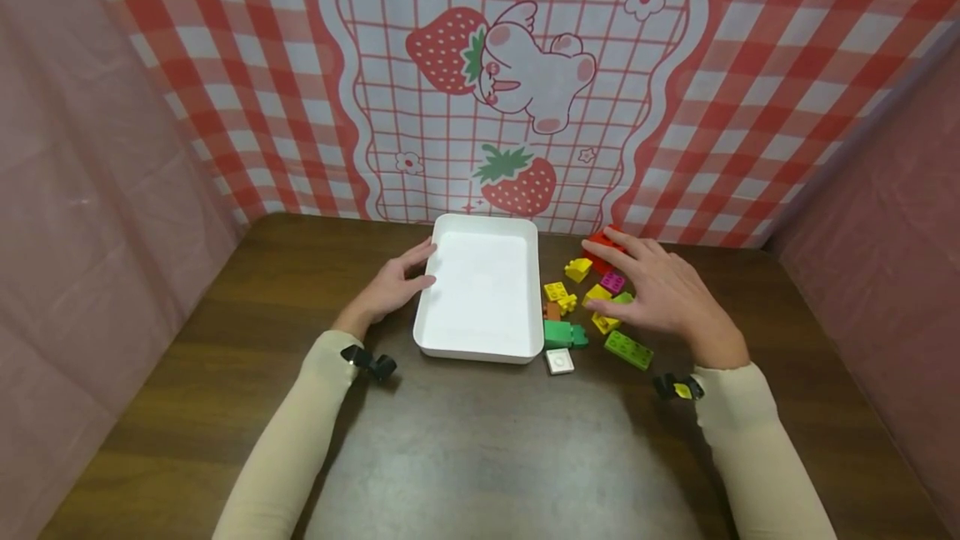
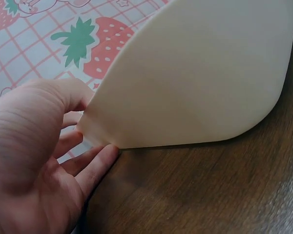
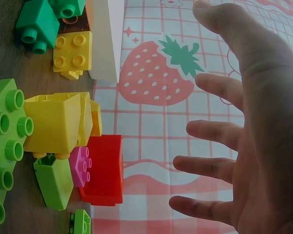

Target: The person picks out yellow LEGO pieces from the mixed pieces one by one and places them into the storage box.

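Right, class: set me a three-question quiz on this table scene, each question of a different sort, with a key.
1. True or false: the left hand touches the white tray.
2. Which brick lies nearest the right hand's fingertips? A red brick B white brick C dark green brick
3. Fill in: the tray holds ____ bricks.

Key: 1 true; 2 A; 3 no.
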The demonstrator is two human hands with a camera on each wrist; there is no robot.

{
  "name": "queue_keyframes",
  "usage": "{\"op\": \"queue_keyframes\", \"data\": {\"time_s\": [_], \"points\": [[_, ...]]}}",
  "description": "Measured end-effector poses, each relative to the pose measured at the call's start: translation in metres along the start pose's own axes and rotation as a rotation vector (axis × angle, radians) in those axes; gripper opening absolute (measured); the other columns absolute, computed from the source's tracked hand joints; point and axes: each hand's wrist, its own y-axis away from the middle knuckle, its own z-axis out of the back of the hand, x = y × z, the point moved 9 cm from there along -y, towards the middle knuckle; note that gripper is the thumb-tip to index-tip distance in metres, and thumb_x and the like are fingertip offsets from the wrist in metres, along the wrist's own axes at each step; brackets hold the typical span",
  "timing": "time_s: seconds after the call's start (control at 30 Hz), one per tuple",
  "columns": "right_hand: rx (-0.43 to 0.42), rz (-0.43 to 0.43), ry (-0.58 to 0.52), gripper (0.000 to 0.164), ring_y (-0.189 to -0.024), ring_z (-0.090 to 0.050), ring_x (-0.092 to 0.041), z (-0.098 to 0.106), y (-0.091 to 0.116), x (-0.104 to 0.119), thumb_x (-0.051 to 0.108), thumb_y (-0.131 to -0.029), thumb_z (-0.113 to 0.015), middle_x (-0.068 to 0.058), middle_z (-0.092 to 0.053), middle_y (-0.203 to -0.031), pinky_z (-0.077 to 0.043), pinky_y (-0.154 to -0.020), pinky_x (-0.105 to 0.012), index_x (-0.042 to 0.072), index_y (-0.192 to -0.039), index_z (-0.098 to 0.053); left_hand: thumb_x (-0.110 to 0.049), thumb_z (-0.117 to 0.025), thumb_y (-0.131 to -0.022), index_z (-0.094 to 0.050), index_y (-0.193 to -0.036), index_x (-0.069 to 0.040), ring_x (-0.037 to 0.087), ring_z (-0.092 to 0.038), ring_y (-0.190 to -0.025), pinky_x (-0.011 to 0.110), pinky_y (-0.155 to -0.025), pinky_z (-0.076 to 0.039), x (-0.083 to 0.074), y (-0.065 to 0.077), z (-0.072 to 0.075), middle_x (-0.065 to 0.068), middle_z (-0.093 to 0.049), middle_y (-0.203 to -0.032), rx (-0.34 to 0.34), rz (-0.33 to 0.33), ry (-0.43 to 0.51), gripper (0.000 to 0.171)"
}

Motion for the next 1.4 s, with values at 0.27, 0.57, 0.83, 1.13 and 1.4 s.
{"op": "queue_keyframes", "data": {"time_s": [0.27, 0.57, 0.83, 1.13, 1.4], "points": [[0.004, -0.011, -0.007, 0.094, -0.15, -0.052, -0.049, -0.002, -0.001, -0.001, 0.063, -0.093, -0.078, -0.019, -0.037, -0.184, -0.058, -0.113, -0.07, 0.03, -0.174, -0.044, -0.005, -0.064, -0.111, -0.037, -0.173, 0.001, 0.042, -0.02, -0.178, 0.063, -0.144, -0.022, 0.0, 0.0, 0.001, 0.017, -0.022, -0.19, 0.003, -0.009, 0.003, 0.068], [-0.014, -0.053, -0.002, 0.095, -0.155, -0.046, -0.05, 0.001, 0.0, -0.006, 0.055, -0.089, -0.089, -0.019, -0.041, -0.181, -0.049, -0.119, -0.073, 0.029, -0.171, -0.049, -0.005, -0.064, -0.111, -0.037, -0.174, -0.001, 0.041, -0.02, -0.178, 0.062, -0.144, -0.021, 0.0, -0.001, -0.002, 0.015, -0.022, -0.19, 0.003, 0.005, 0.004, 0.069], [-0.093, -0.045, -0.004, 0.093, -0.153, -0.045, -0.049, 0.009, 0.003, -0.005, 0.051, -0.088, -0.091, -0.02, -0.046, -0.177, -0.05, -0.118, -0.074, 0.026, -0.169, -0.053, -0.007, -0.064, -0.111, -0.037, -0.174, -0.001, 0.043, -0.02, -0.177, 0.063, -0.144, -0.021, 0.003, -0.001, -0.004, 0.016, -0.022, -0.19, -0.002, 0.007, -0.002, 0.068], [-0.011, -0.052, -0.044, 0.079, -0.144, -0.051, -0.047, 0.008, -0.001, 0.0, 0.045, -0.088, -0.092, -0.021, -0.057, -0.164, -0.051, -0.117, -0.073, 0.022, -0.158, -0.065, -0.006, -0.063, -0.111, -0.037, -0.174, -0.002, 0.041, -0.019, -0.178, 0.061, -0.144, -0.021, 0.002, -0.001, 0.0, 0.014, -0.022, -0.19, -0.017, 0.012, 0.002, 0.068], [0.154, -0.074, -0.177, 0.056, -0.128, -0.062, -0.041, 0.004, -0.001, 0.004, 0.032, -0.09, -0.093, -0.02, -0.066, -0.147, -0.068, -0.098, -0.062, 0.014, -0.141, -0.078, -0.006, -0.063, -0.111, -0.037, -0.174, -0.002, 0.041, -0.019, -0.178, 0.062, -0.144, -0.02, 0.001, 0.0, -0.001, 0.014, -0.023, -0.19, -0.015, 0.011, -0.013, 0.068]]}}
